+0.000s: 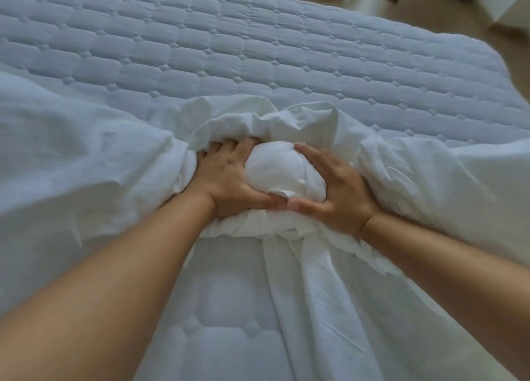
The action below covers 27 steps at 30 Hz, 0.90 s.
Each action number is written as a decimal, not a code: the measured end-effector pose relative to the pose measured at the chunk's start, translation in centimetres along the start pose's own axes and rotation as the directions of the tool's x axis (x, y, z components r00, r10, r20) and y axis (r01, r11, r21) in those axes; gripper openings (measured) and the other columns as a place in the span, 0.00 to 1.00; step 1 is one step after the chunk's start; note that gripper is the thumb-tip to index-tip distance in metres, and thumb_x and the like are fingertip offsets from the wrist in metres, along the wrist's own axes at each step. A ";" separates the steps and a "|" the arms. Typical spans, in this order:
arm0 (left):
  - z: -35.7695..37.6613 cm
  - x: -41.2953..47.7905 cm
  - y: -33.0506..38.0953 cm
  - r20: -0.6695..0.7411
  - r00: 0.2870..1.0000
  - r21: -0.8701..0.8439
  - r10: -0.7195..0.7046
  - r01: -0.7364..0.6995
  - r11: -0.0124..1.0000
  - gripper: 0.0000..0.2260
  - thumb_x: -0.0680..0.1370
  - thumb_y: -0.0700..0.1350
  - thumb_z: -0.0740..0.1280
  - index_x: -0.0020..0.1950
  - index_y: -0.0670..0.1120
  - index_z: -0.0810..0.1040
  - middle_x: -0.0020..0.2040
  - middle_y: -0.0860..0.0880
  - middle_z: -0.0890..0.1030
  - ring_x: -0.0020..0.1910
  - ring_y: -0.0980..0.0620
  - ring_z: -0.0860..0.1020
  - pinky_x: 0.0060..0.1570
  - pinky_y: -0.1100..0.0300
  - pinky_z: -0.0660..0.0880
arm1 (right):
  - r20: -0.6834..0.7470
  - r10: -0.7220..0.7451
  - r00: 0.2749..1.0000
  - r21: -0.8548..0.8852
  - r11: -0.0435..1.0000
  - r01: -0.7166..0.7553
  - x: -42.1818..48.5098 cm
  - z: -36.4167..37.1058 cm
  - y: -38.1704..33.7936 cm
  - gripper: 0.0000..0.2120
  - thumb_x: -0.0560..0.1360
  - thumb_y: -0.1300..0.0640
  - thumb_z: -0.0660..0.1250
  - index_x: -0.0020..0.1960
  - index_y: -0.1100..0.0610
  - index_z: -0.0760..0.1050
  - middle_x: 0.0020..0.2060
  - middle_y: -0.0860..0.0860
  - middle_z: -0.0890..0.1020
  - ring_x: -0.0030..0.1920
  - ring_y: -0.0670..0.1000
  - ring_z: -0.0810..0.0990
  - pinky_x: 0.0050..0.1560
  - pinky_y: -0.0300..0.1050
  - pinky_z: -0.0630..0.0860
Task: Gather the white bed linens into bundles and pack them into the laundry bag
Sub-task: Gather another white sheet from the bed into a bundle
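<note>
The left hand (229, 180) is curled into the fabric on one side of the bundle (282, 170), and the right hand (335, 191) is cupped round its other side, thumbs meeting at its near edge. The bundle is pressed on the mattress (258, 51); loose sheet (71, 151) trails left, right and nearer from it. That cloth is best drawn in and tucked under before lifting. No laundry bag is seen, so its contents cannot be told
</note>
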<state>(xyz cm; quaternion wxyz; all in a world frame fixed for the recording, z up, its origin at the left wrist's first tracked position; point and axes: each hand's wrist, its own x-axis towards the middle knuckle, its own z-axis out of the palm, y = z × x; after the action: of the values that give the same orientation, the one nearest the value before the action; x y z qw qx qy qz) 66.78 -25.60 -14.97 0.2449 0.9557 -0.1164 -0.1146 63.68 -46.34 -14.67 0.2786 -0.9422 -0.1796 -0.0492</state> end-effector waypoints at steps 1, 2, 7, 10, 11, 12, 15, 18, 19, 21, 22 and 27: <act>0.4 -0.2 -0.1 -0.056 0.998 0.004 0.017 -0.017 1.000 0.52 0.48 0.79 0.56 0.69 0.58 0.62 0.65 0.49 0.68 0.65 0.45 0.65 0.68 0.48 0.61 | -0.011 0.030 0.999 0.033 0.999 -0.030 0.0 0.2 0.2 0.42 0.64 0.31 0.63 0.69 0.56 0.69 0.60 0.55 0.77 0.59 0.54 0.76 0.58 0.45 0.71; 0.8 -0.3 -0.2 -0.101 0.994 0.018 0.031 -0.030 0.999 0.51 0.49 0.79 0.56 0.68 0.56 0.64 0.64 0.48 0.70 0.64 0.45 0.66 0.67 0.47 0.62 | -0.024 0.051 0.998 0.053 0.997 -0.050 0.0 0.5 0.3 0.42 0.63 0.31 0.62 0.69 0.56 0.69 0.60 0.54 0.77 0.58 0.53 0.76 0.58 0.45 0.71; 0.6 -1.1 0.8 -0.101 0.995 0.058 -0.013 0.019 0.998 0.51 0.50 0.79 0.54 0.68 0.55 0.65 0.64 0.45 0.74 0.64 0.42 0.70 0.63 0.49 0.67 | -0.109 0.135 0.985 -0.002 0.991 -0.136 -0.1 1.2 0.2 0.39 0.61 0.27 0.57 0.57 0.58 0.74 0.48 0.53 0.80 0.48 0.54 0.78 0.48 0.45 0.71; -0.7 -1.6 2.0 -0.010 0.993 0.089 -0.113 0.114 0.989 0.52 0.57 0.81 0.58 0.74 0.53 0.62 0.70 0.45 0.72 0.67 0.42 0.70 0.62 0.50 0.68 | -0.128 0.204 0.971 -0.051 0.976 -0.212 0.2 1.2 -0.2 0.38 0.63 0.25 0.49 0.51 0.57 0.73 0.46 0.55 0.81 0.49 0.56 0.78 0.50 0.49 0.72; -1.0 -1.9 2.4 0.004 0.990 0.097 -0.141 0.140 0.985 0.51 0.60 0.80 0.59 0.75 0.52 0.60 0.72 0.45 0.70 0.68 0.42 0.69 0.63 0.50 0.68 | -0.121 0.210 0.970 -0.098 0.970 -0.222 0.2 1.1 -0.5 0.39 0.63 0.25 0.46 0.52 0.55 0.73 0.48 0.55 0.81 0.51 0.57 0.78 0.51 0.50 0.72; -1.3 -2.3 2.7 0.009 0.988 0.111 -0.155 0.153 0.982 0.49 0.63 0.78 0.59 0.76 0.51 0.58 0.73 0.45 0.68 0.70 0.42 0.68 0.64 0.50 0.67 | -0.115 0.204 0.972 -0.160 0.962 -0.221 0.1 0.9 -0.7 0.40 0.63 0.26 0.43 0.53 0.54 0.73 0.51 0.56 0.81 0.54 0.58 0.77 0.53 0.50 0.72; -1.4 -3.6 3.6 0.015 0.985 0.146 -0.173 0.169 0.975 0.48 0.66 0.76 0.59 0.77 0.47 0.58 0.74 0.44 0.65 0.71 0.43 0.67 0.64 0.52 0.65 | -0.100 0.206 0.973 -0.257 0.940 -0.225 -0.7 0.7 -1.4 0.42 0.62 0.26 0.40 0.57 0.53 0.73 0.55 0.57 0.80 0.57 0.58 0.76 0.54 0.50 0.71; -1.6 -5.1 4.2 0.019 0.980 0.109 -0.196 0.193 0.975 0.46 0.66 0.75 0.59 0.74 0.46 0.64 0.72 0.43 0.68 0.68 0.43 0.69 0.59 0.54 0.66 | -0.060 0.280 0.958 -0.115 0.951 -0.286 -1.3 0.2 -1.9 0.41 0.64 0.24 0.45 0.61 0.50 0.73 0.60 0.56 0.79 0.61 0.57 0.75 0.59 0.49 0.70; -1.4 -5.7 4.3 0.021 0.980 0.082 -0.197 0.195 0.977 0.45 0.66 0.76 0.59 0.73 0.46 0.67 0.71 0.43 0.71 0.66 0.43 0.71 0.58 0.54 0.67 | -0.032 0.319 0.947 -0.058 0.946 -0.320 -1.6 0.0 -2.3 0.39 0.67 0.25 0.48 0.64 0.49 0.72 0.62 0.55 0.77 0.63 0.57 0.74 0.62 0.49 0.69; -0.7 -7.1 4.2 0.014 0.983 0.040 -0.185 0.184 0.982 0.45 0.63 0.77 0.58 0.69 0.47 0.72 0.66 0.43 0.75 0.61 0.43 0.74 0.56 0.54 0.69 | 0.004 0.373 0.928 -0.003 0.928 -0.373 -2.6 -0.3 -3.2 0.35 0.72 0.27 0.50 0.67 0.48 0.70 0.66 0.54 0.75 0.65 0.57 0.71 0.66 0.51 0.66; -0.4 -7.9 4.1 0.012 0.983 0.023 -0.186 0.185 0.982 0.45 0.62 0.78 0.58 0.68 0.48 0.73 0.65 0.44 0.76 0.59 0.43 0.75 0.56 0.54 0.70 | 0.024 0.392 0.919 0.010 0.920 -0.393 -3.1 -0.5 -3.7 0.34 0.72 0.27 0.50 0.67 0.48 0.71 0.66 0.53 0.74 0.65 0.57 0.71 0.67 0.52 0.65; 0.0 -14.5 4.8 0.173 0.940 -0.078 -0.293 0.310 0.948 0.49 0.54 0.81 0.60 0.64 0.50 0.76 0.56 0.47 0.79 0.51 0.47 0.77 0.55 0.52 0.70 | 0.205 0.542 0.815 0.074 0.822 -0.565 -8.3 -1.8 -8.2 0.38 0.67 0.24 0.54 0.64 0.48 0.75 0.60 0.50 0.78 0.59 0.56 0.76 0.65 0.52 0.68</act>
<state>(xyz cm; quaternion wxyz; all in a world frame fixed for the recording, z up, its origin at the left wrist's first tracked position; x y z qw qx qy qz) 52.29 -25.63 -10.27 0.2638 0.9360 0.0185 -0.2325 52.98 -43.47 -10.58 0.3255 -0.9336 0.0760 0.1290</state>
